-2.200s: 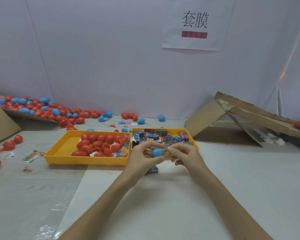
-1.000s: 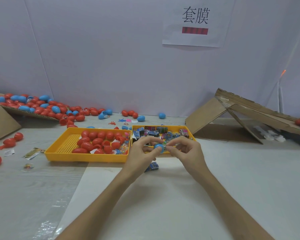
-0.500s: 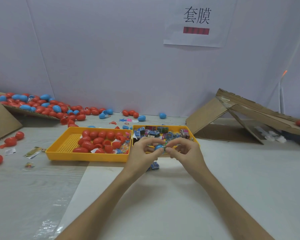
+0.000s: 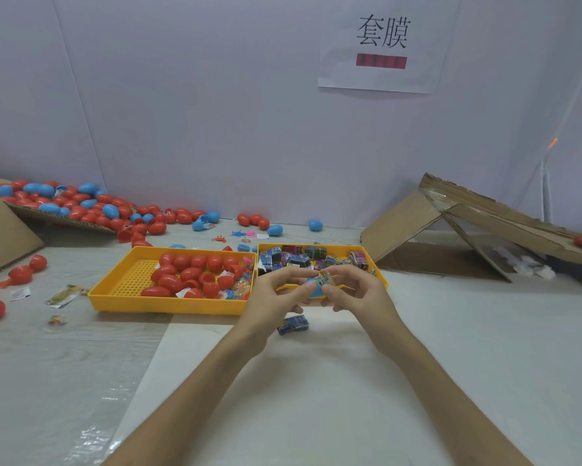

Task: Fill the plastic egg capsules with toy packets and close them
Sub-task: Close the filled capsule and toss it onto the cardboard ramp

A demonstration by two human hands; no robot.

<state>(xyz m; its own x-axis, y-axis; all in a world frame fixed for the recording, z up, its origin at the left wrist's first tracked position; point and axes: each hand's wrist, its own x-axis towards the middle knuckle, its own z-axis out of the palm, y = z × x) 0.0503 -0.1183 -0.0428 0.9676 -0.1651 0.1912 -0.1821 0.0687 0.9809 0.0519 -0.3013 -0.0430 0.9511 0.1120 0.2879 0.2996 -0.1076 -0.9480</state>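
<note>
A blue egg capsule (image 4: 313,288) sits between my two hands, above the near rim of the right tray. My left hand (image 4: 276,297) grips it from the left with curled fingers. My right hand (image 4: 356,292) pinches a printed toy packet (image 4: 324,280) that sticks out of the capsule's top. Behind them, a yellow tray (image 4: 382,279) holds several toy packets, and a second yellow tray (image 4: 128,280) to its left holds several red capsules. One loose packet (image 4: 293,324) lies on the table below my hands.
Red and blue capsules (image 4: 81,206) are piled on cardboard at the back left and strewn along the wall. A folded cardboard box (image 4: 450,223) stands at the right. Scraps and a few red capsules (image 4: 20,274) lie at the far left.
The toy packet now shows at the top of the blue capsule under my right fingertips. Both hands stay together over the tray rim, barely shifted.
</note>
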